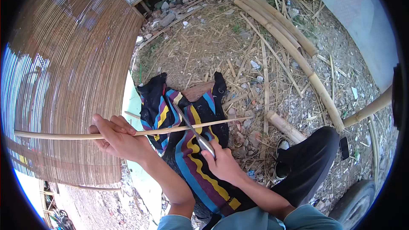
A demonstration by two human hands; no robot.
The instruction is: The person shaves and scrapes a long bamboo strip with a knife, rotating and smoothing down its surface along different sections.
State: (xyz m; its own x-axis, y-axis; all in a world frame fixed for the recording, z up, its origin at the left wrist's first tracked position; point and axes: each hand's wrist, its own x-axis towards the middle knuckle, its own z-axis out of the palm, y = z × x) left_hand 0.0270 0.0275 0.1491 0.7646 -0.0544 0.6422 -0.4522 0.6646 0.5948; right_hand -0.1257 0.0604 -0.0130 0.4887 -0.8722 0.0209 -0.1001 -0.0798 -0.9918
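Observation:
A long thin bamboo strip (pixel 170 129) runs crosswise in front of me, with its left end out past my wrist. My left hand (pixel 119 138) is closed around it on the left side. In my right hand (pixel 222 162) is the grey handle of a knife (pixel 197 134), whose narrow blade points up and to the left. The blade crosses the strip near its middle; whether it cuts into it I cannot tell. Beneath both lies a black cloth with blue, yellow and maroon stripes (pixel 194 162), spread over my lap and the ground ahead.
A slatted bamboo screen (pixel 72 81) stands at the left. Thick bamboo poles (pixel 294 51) lie on the rubble ground at the upper right, and a short bamboo piece (pixel 284 125) lies near my shoe (pixel 281 164). A tyre (pixel 353 204) is at the lower right.

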